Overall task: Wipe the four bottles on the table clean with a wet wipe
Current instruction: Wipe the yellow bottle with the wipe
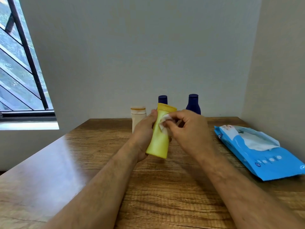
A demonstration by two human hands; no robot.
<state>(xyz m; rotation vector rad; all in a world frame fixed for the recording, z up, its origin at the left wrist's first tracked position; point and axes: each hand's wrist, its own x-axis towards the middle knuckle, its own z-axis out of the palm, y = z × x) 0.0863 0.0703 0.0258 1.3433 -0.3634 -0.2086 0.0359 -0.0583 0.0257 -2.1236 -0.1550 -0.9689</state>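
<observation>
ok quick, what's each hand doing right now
Left hand: closed around the yellow bottle, held off the table.
Right hand: fingers pinched on the wipe, pressed against the bottle.

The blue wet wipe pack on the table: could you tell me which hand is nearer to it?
Right. The right hand is just left of the wet wipe pack; the left hand is farther left, holding the yellow bottle.

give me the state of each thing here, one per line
yellow plastic bottle: lifted, tilted, cap on
white wet wipe: bunched, pressed on that bottle
cream plastic bottle: upright, capped
two dark blue bottles: upright, capped
blue wipes pack: flat, flap open
left hand: gripping
right hand: pinching wipe
</observation>
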